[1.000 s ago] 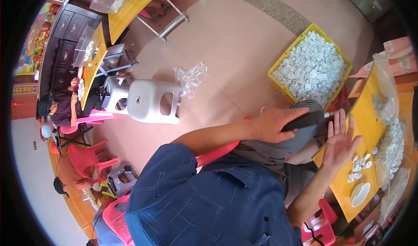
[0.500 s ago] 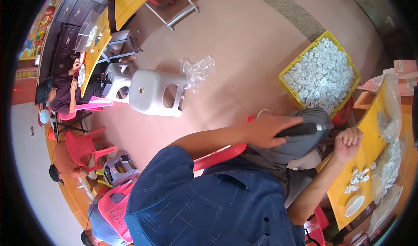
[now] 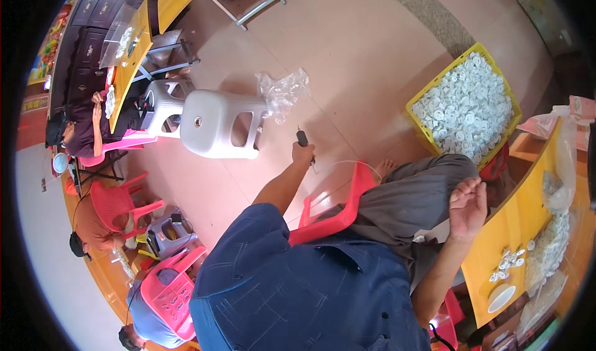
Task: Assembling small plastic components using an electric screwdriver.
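My left hand (image 3: 303, 154) is stretched out over the floor, away from my lap, and grips a slim black pen-like tool (image 3: 302, 138) with a thin pale cord (image 3: 347, 162) trailing back toward the red chair (image 3: 338, 214). My right hand (image 3: 469, 205) hovers over my grey-trousered knee (image 3: 428, 189) beside the edge of the yellow table (image 3: 515, 227). Its fingers are loosely curled and hold nothing. Small white round parts (image 3: 506, 261) and a white bowl (image 3: 500, 297) lie on that table.
A yellow crate (image 3: 421, 135) full of white round parts stands on the floor past my knee. A grey plastic stool (image 3: 214, 124) lies tipped over with a crumpled clear bag (image 3: 282, 93) beside it. Other people sit on pink chairs (image 3: 171, 289) at yellow tables (image 3: 133, 40) to the left.
My left hand has swung the black tool from over my lap out across the floor toward the stool. My right hand has drawn back from the table to my knee.
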Available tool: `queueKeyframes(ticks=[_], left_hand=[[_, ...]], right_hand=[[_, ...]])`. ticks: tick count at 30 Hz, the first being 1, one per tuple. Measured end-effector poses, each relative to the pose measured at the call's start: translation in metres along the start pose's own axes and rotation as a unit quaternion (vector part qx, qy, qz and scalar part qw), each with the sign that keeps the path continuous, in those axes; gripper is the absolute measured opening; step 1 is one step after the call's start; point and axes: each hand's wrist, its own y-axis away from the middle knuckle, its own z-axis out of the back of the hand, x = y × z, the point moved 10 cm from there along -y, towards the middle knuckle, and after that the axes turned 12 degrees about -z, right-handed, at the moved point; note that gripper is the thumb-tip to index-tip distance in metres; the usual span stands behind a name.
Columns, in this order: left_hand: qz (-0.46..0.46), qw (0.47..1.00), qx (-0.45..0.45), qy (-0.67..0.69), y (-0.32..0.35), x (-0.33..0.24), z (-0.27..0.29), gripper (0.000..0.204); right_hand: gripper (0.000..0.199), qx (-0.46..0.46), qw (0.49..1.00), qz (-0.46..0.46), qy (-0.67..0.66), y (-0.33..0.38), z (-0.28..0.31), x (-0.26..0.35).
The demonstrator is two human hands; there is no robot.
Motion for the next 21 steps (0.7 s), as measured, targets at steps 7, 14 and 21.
queueKeyframes(ticks=[7,14,21], left_hand=[[0.049,0.998,-0.003,0.025,-0.025,0.027,-0.003,0.035],[0.047,0.999,0.019,-0.006,-0.028,0.035,-0.015,0.034],[0.036,0.997,0.024,-0.064,-0.03,0.045,-0.013,0.04]], right_hand=[[0.019,-0.059,0.998,-0.033,0.004,-0.011,0.02,-0.027],[0.02,-0.101,0.994,-0.025,0.023,-0.016,0.032,-0.025],[0.019,-0.089,0.995,-0.023,0.043,-0.017,0.029,-0.026]])
